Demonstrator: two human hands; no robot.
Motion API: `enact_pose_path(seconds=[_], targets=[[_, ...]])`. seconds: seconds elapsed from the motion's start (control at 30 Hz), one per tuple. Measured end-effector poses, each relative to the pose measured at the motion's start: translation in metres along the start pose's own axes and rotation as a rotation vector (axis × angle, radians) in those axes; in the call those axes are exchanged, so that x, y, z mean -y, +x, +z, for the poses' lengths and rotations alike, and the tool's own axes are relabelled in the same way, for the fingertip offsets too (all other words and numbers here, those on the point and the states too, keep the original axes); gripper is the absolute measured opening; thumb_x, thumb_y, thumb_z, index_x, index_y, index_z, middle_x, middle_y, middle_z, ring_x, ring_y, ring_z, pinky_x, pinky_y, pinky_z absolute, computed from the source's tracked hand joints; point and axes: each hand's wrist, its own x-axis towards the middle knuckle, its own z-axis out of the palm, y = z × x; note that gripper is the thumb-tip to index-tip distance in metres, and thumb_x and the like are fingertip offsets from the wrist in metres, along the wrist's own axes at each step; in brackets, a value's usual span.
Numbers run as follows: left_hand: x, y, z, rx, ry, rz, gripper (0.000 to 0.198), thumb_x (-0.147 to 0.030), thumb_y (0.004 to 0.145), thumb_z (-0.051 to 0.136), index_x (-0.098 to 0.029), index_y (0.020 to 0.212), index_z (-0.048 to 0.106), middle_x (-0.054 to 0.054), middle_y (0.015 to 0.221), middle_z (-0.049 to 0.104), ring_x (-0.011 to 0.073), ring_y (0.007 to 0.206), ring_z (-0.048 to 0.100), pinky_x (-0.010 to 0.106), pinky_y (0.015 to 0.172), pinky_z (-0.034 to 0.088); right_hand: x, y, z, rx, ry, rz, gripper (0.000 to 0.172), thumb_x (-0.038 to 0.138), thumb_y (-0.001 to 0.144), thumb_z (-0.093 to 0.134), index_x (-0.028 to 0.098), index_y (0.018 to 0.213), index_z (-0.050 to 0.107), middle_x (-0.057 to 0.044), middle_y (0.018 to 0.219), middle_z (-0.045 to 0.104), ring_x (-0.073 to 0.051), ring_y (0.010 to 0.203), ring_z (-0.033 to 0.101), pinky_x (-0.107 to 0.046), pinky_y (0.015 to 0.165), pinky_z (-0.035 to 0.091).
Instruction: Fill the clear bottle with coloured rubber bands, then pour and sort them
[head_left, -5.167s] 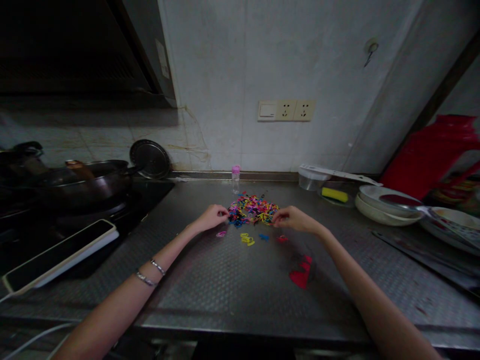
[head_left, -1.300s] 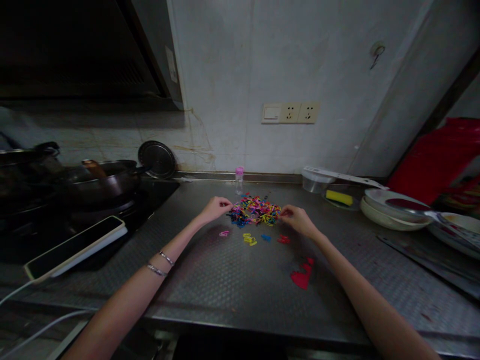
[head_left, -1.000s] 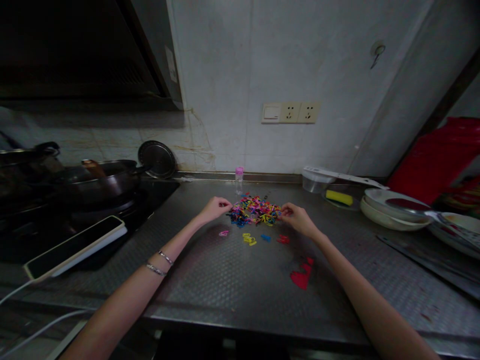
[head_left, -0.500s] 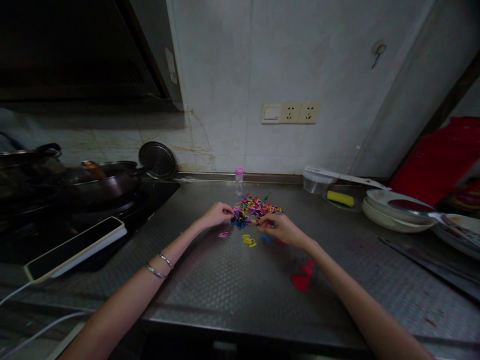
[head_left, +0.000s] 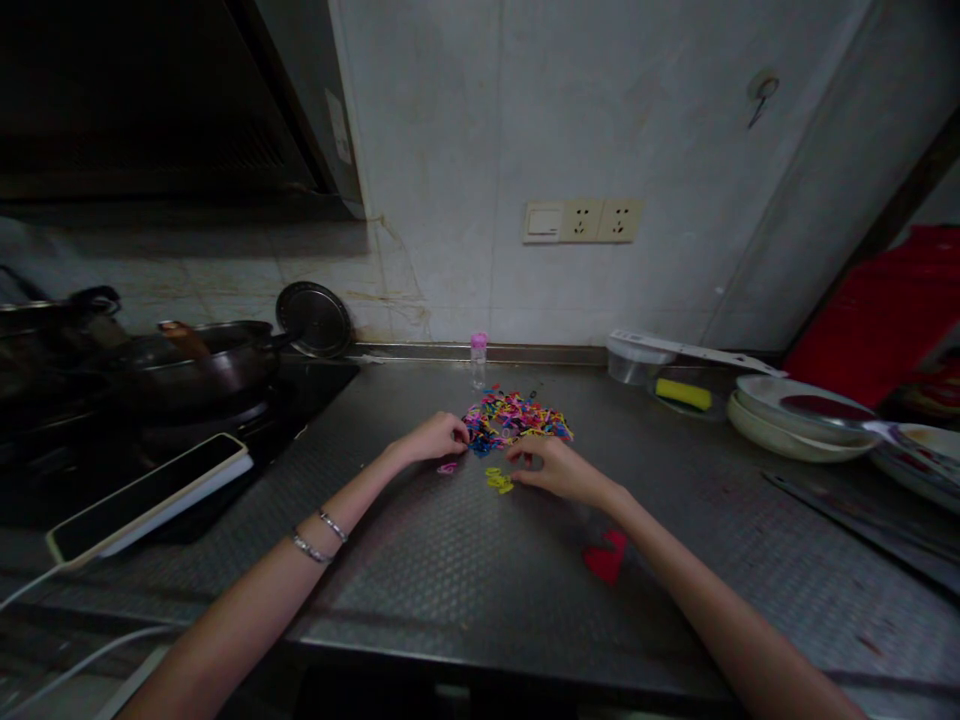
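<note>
A heap of small multicoloured rubber bands (head_left: 517, 412) lies on the metal counter (head_left: 420, 570). My left hand (head_left: 439, 437), its fingers curled together, is at the heap's left edge; anything between the fingertips is hidden. In front of the heap, my right hand (head_left: 555, 467) has its thumb and fingers apart beside a few yellow bands (head_left: 496, 480). A separate pink band (head_left: 447, 468) rests just below my left hand. Behind the heap stands a small clear bottle with a pink cap (head_left: 478, 362).
A red heart-shaped piece (head_left: 604, 558) lies by my right forearm. Left are a phone (head_left: 150, 497) and a pan (head_left: 202, 365) on the stove. Toward the right are a plastic tub (head_left: 636, 362), a yellow sponge (head_left: 683, 395), stacked bowls (head_left: 795, 440) and a dark knife-like item (head_left: 855, 525).
My right hand has moved a little left and toward me, from the heap's edge to the yellow bands, its fingers spreading. My left hand has barely shifted.
</note>
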Motion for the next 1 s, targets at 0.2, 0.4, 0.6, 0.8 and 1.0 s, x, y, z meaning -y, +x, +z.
enact_pose_path(seconds=[0.2,0.4,0.6,0.8,1.0], targets=[[0.0,0.0,0.002,-0.005,0.03,0.009,0.016,-0.019,0.066,0.053,-0.015,0.072,0.068,0.001,0.069,0.065,0.0109,0.061,0.055,0.019,0.061,0.038,-0.019,-0.001,-0.017,-0.109,-0.047,0.069,0.022,0.026,0.077,0.051,0.019,0.093,0.066,-0.004,0.089,0.066,-0.015,0.077,0.058,-0.025,0.07,0.043],[0.001,0.0,-0.002,-0.007,0.034,0.035,0.017,-0.017,0.067,0.05,-0.013,0.069,0.067,0.002,0.066,0.064,0.0104,0.058,0.053,0.019,0.058,0.037,-0.046,-0.007,-0.035,-0.198,-0.134,0.155,0.021,0.024,0.077,0.049,0.018,0.086,0.067,-0.005,0.088,0.067,-0.016,0.078,0.06,-0.025,0.072,0.044],[0.0,-0.001,-0.011,-0.084,0.077,-0.04,0.017,-0.018,0.068,0.051,-0.013,0.071,0.066,0.002,0.066,0.063,0.0111,0.059,0.053,0.02,0.058,0.037,-0.057,-0.012,-0.036,-0.13,-0.146,0.237,0.02,0.019,0.071,0.05,0.018,0.08,0.068,-0.003,0.079,0.068,-0.015,0.071,0.06,-0.024,0.068,0.044],[-0.021,-0.002,-0.01,-0.237,0.103,0.039,0.015,-0.018,0.071,0.052,-0.013,0.072,0.066,0.003,0.075,0.061,0.0116,0.067,0.053,0.022,0.065,0.039,-0.06,-0.013,-0.03,-0.048,-0.197,0.261,0.017,0.027,0.072,0.055,0.019,0.081,0.067,-0.004,0.079,0.067,-0.015,0.07,0.059,-0.024,0.066,0.043],[-0.058,0.002,0.012,-0.215,0.065,0.162,0.014,-0.018,0.073,0.052,-0.014,0.071,0.064,0.003,0.077,0.06,0.0121,0.074,0.053,0.023,0.072,0.04,-0.063,-0.01,-0.027,-0.025,-0.249,0.245,0.017,0.031,0.074,0.056,0.02,0.081,0.067,-0.004,0.079,0.066,-0.015,0.071,0.058,-0.024,0.067,0.042]])
